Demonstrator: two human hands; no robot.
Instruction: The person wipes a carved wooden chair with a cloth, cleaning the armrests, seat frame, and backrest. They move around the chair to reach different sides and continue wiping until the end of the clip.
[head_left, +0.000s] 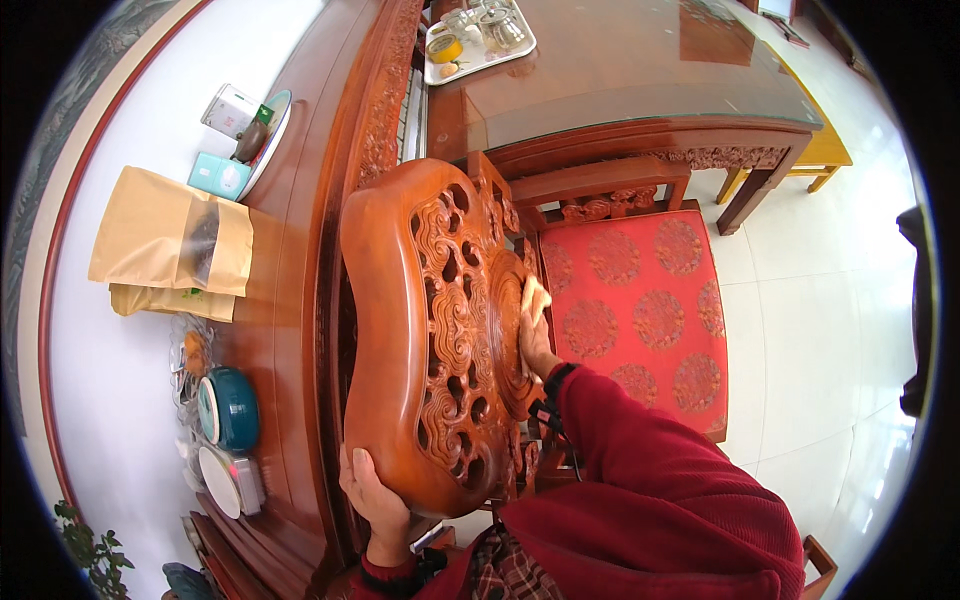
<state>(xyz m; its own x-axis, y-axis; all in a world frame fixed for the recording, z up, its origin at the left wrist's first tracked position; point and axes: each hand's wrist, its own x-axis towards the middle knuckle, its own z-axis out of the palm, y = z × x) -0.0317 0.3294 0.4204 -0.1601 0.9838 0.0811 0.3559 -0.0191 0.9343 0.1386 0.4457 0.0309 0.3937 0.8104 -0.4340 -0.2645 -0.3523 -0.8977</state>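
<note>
A carved wooden chair back (386, 315) rises before me, with openwork scrolls and a round carved panel (510, 330). My left hand (375, 495) grips the lower left corner of its thick top rail, fingers round the outer edge. At the round panel, my right hand (534, 334) presses a pale yellow cloth (535, 298) against the wood; part of the palm is hidden. To the right of that hand lies a red seat cushion (637, 300) with round patterns, on the chair's seat.
A glass-topped wooden table (615, 67) stands beyond the chair, bearing a white tray (480, 69) with glassware. Along the left, a long wooden sideboard (289, 300) holds a brown paper bag (150, 232), a teal pot (236, 409) and tins. A yellow stool (825, 146) stands at the upper right.
</note>
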